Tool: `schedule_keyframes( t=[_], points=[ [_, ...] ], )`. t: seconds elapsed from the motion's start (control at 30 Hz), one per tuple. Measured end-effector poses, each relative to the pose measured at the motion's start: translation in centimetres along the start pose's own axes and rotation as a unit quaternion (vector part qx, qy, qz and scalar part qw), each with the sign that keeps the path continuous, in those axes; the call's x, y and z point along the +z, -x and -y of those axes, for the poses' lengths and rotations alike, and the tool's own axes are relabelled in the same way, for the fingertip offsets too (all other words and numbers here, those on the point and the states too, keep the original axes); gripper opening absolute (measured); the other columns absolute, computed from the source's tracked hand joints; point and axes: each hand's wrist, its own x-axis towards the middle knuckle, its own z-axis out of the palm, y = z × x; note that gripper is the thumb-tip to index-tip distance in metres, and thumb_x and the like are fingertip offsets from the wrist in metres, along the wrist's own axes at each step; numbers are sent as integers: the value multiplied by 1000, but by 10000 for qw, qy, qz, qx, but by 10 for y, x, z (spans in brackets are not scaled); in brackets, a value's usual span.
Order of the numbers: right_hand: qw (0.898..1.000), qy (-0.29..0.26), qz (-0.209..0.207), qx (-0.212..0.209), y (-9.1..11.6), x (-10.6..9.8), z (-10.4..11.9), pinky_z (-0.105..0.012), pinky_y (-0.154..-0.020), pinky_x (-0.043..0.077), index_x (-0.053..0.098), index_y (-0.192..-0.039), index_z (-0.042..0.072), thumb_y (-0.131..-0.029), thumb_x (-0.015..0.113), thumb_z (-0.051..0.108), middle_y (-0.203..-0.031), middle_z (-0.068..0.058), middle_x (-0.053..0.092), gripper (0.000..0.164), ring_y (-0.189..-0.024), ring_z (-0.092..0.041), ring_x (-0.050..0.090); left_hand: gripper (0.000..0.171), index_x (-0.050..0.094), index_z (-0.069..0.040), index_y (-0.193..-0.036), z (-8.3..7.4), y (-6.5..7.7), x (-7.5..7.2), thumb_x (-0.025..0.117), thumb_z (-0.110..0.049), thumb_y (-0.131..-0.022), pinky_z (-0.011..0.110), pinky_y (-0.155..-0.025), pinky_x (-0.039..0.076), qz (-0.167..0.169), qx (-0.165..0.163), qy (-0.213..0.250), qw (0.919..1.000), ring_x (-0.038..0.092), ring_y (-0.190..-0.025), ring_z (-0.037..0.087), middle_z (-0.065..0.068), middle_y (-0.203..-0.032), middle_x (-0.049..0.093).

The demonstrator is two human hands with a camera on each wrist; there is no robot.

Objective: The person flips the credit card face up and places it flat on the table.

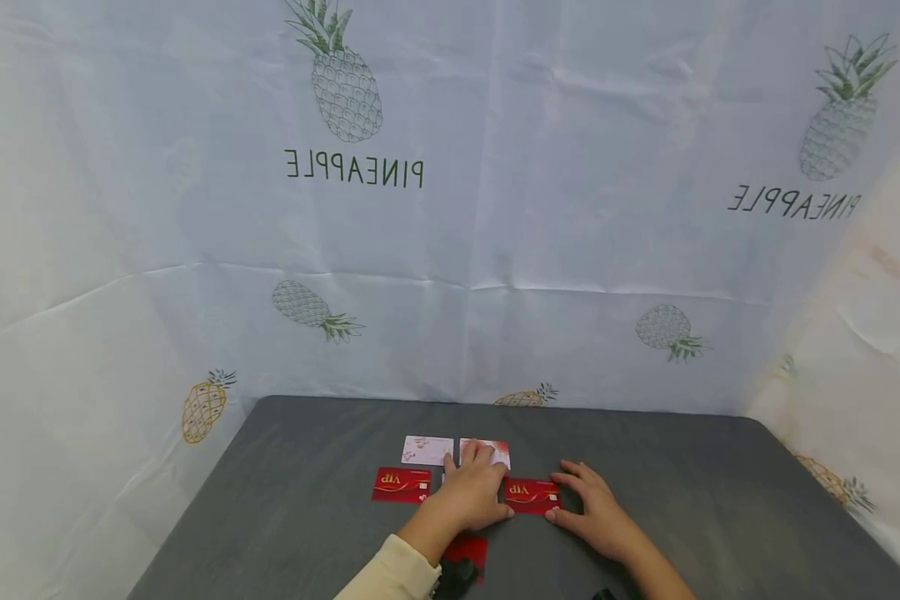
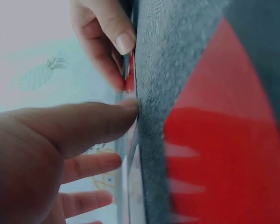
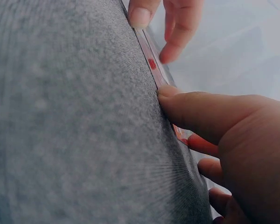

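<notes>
A red VIP card [image 1: 532, 495] lies flat on the dark tabletop between the two hands. At its right end my right hand [image 1: 598, 518] holds it, thumb on the near corner and index finger by the far one. My left hand [image 1: 471, 493] grips the left end of the same card between thumb and index finger, its other fingers spread leftward. That hand mostly covers a pale card, and overlaps a white-and-orange card [image 1: 499, 447] behind it. In the left wrist view, the left thumb [image 2: 107, 120] reaches down to the card's edge.
To the left are a pale flowered card [image 1: 427, 450] and another red VIP card [image 1: 402, 485]. Nearer, a red card [image 1: 468, 550] is partly hidden by the left wrist and a black strap. White pineapple-print cloth [image 1: 465, 225] hangs behind the dark table [image 1: 307, 492].
</notes>
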Motion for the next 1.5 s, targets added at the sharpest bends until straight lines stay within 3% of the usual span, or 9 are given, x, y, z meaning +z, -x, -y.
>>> schedule_keyframes(
  t=[0.13,0.3,0.47,0.57,0.67,0.8,0.97,1.17,1.5],
  points=[
    [9999,-106,-17,27,3,2,-3,-72,-106,25,61,-131,9,-81,78,42,-149,-20,43,62,-143,-51,23,55,65,-20,-127,4,4,-6,79,-43,-78,73,-106,25,-36,-43,312,9995,27,-144,36,8,-146,45],
    [9994,-75,-350,7,9,0,3,-67,-102,36,63,-128,9,-80,81,36,-143,-20,50,58,-134,-48,38,54,63,-18,-128,17,14,-22,78,-38,-80,72,-106,26,-176,-40,632,9978,31,-141,34,8,-142,47],
    [9977,192,-642,-52,18,0,25,-55,-96,46,67,-122,13,-76,84,33,-126,-8,61,53,-118,-33,51,58,59,-14,-132,39,37,-37,77,-33,-80,59,-101,40,-289,129,574,9978,43,-129,28,8,-135,51],
    [9983,220,-409,-343,23,3,42,-42,-87,51,68,-119,15,-74,86,34,-114,-1,63,52,-104,-21,56,59,61,-13,-130,54,55,-44,80,-33,-79,50,-93,46,-211,113,581,9980,50,-116,24,5,-125,56],
    [9969,159,139,-753,24,9,57,-30,-77,51,67,-120,15,-75,84,38,-106,3,61,53,-93,-13,55,60,62,-13,-128,65,71,-49,82,-36,-76,45,-90,49,24,20,594,9982,52,-104,18,0,-113,57],
    [9918,136,724,-1044,19,22,75,-27,-73,49,64,-119,15,-76,81,44,-102,6,57,54,-89,-9,52,61,63,-15,-125,72,84,-47,84,-40,-72,41,-89,52,344,-26,560,9978,53,-101,15,-3,-108,56],
    [9899,187,1000,-982,13,40,95,-29,-70,47,64,-113,16,-67,85,48,-96,8,54,60,-87,-9,50,63,65,-19,-124,72,90,-39,85,-43,-70,43,-83,51,422,-106,407,9982,50,-101,16,-4,-105,54],
    [9924,220,870,-844,9,49,99,-27,-63,42,63,-97,19,-63,90,40,-86,7,50,48,-79,-8,46,55,65,-28,-125,67,95,-32,81,-46,-75,38,-71,43,316,-110,151,9993,44,-98,15,-6,-101,48],
    [9936,124,742,-847,7,57,94,-30,-70,44,62,-95,21,-63,89,44,-85,10,52,48,-80,-7,48,50,67,-26,-118,65,97,-29,81,-46,-75,41,-74,47,205,-147,13,9997,46,-97,16,-4,-102,51]
  ],
)
